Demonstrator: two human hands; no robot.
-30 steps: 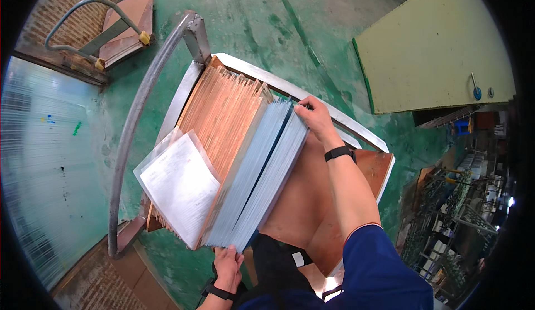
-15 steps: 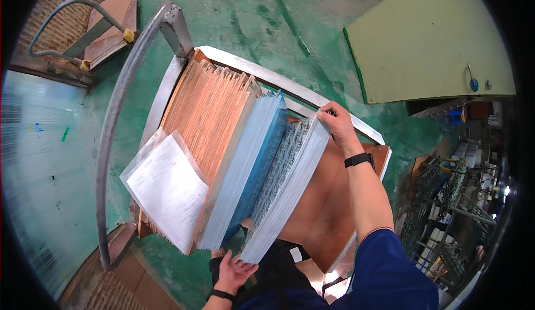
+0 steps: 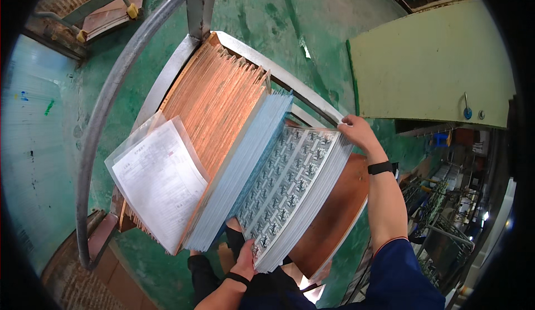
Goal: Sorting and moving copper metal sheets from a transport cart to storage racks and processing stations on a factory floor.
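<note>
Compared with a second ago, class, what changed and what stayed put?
The pale stack has moved rightward from the blue panels, exposing its patterned face. The right hand moved with it, still gripping its upper corner; the left hand now lays its thumb on that face's lower end. The brown panels and white sheet stayed put.

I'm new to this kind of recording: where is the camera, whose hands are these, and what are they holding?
There's no robot here. A person wears two wide cameras on their head; this is the left one's view, looking down, so straight edges bend. The left hand holds the lower end of a patterned bundle of thin sheets, while the right hand grips its upper corner. Beside it, pale blue sheets and copper-coloured sheets stand packed in a metal-framed rack. A paper in a clear sleeve lies over the copper-coloured ones.
</note>
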